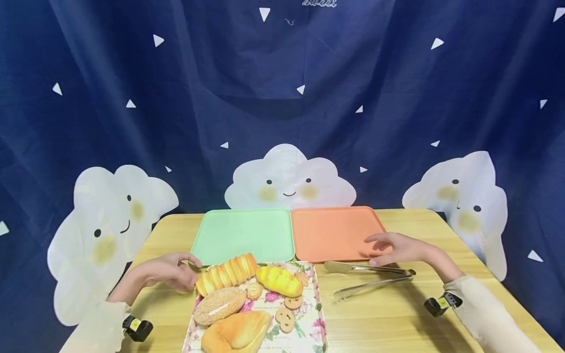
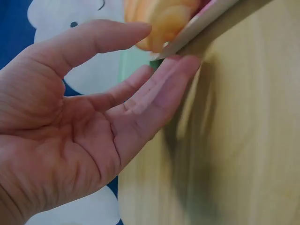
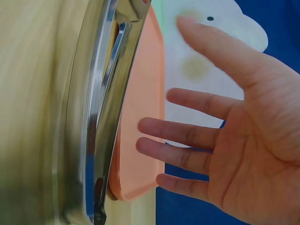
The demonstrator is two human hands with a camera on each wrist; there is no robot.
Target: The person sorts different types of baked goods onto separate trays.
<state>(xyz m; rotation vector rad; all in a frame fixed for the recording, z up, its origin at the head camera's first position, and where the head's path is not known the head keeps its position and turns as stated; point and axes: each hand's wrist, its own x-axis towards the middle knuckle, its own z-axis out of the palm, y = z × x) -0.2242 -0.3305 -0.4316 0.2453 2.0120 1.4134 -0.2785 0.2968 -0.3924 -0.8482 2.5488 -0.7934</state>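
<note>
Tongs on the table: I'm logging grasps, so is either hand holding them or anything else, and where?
Nothing is held. The right hand hovers open over the tongs; the left hand is open beside the floral tray.

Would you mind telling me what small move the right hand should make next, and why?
Probably lower the right hand a little and close its fingers round the tongs. The hand hovers open just above them, by the near edge of the orange tray, holding nothing, and the tongs lie free on the table. The left hand is open beside the floral tray of breads.
</note>
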